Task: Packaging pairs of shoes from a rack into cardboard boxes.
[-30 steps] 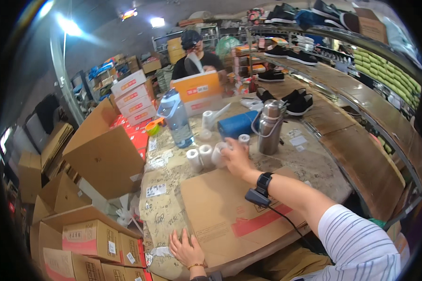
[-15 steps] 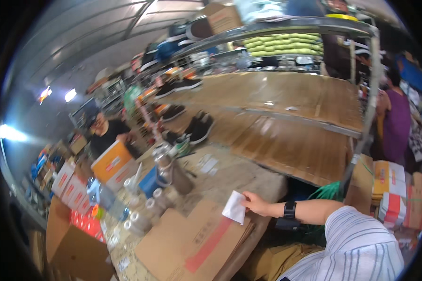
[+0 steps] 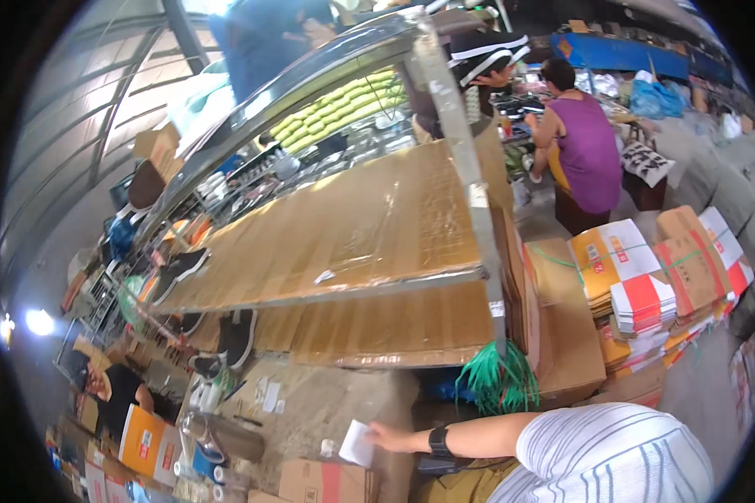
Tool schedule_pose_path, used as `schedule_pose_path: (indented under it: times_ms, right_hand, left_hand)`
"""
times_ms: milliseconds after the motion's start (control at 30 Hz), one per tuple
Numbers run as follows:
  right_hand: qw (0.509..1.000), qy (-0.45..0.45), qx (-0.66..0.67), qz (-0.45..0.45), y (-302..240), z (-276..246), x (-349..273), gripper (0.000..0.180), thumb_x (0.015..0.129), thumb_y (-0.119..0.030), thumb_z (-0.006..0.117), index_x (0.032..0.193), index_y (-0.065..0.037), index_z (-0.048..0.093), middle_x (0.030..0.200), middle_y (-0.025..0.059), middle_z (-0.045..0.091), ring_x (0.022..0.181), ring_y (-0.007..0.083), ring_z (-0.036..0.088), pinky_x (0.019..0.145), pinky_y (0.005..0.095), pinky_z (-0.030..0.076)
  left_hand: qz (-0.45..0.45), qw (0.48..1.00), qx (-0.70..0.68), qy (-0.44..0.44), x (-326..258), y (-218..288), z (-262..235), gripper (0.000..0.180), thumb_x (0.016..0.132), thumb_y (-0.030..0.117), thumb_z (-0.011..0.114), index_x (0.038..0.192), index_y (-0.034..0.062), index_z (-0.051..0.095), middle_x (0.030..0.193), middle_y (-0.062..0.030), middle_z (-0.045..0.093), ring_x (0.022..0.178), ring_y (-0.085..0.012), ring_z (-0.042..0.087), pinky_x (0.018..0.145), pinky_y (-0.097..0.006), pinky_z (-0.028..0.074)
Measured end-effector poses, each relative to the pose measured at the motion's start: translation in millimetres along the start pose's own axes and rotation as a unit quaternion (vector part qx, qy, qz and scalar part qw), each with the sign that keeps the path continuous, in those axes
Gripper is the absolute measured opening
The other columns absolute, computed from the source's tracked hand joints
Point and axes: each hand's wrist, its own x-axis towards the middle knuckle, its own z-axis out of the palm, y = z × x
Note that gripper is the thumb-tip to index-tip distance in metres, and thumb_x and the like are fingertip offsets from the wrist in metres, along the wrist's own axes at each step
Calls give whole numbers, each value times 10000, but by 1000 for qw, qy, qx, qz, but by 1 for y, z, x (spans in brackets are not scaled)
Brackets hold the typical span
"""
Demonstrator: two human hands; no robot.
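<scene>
Head view. Right hand (image 3: 389, 437): thumb and fingers pinching the right edge of a white paper (image 3: 356, 444). Paper: just beyond the far edge of the flat cardboard (image 3: 322, 480), above the table (image 3: 382, 398); contact cannot be told. Left hand: out of view. Handling, as judged: light grip, margin only, avoiding creases. Edges: lower shelf (image 3: 394, 327), far; green strings (image 3: 499, 381), far right; metal flask (image 3: 236, 438), left. Room: widest between flask and paper.
</scene>
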Motion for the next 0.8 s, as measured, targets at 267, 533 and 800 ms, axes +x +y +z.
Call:
schedule_pose_path:
  times_ms: [267, 533, 800]
  right_hand:
    - [999, 22, 27, 12, 3, 1, -2, 246, 934, -259, 507, 1028, -36, 465, 840, 50, 548, 737, 130, 515, 639, 295, 449]
    - [988, 67, 112, 77, -33, 3, -16, 386, 893, -368, 579, 1131, -67, 543, 924, -1, 591, 790, 103, 534, 664, 269, 451]
    - [913, 9, 388, 125, -62, -23, -26, 254, 923, -239, 546, 1122, -82, 522, 994, 22, 600, 899, 118, 572, 775, 260, 469]
  left_hand:
    - [6, 952, -119, -283, -17, 50, 46, 353, 881, 337, 532, 1065, 54, 636, 1046, -180, 617, 946, -313, 587, 810, -402, 459]
    - [-128, 888, -142, -419, -97, 11, 41, 338, 869, 319, 559, 1038, 40, 643, 978, -181, 643, 890, -306, 611, 772, -391, 477]
    - [-275, 844, -183, -422, -170, 4, -14, 312, 837, 292, 613, 971, 13, 653, 840, -183, 663, 778, -288, 639, 687, -376, 497]
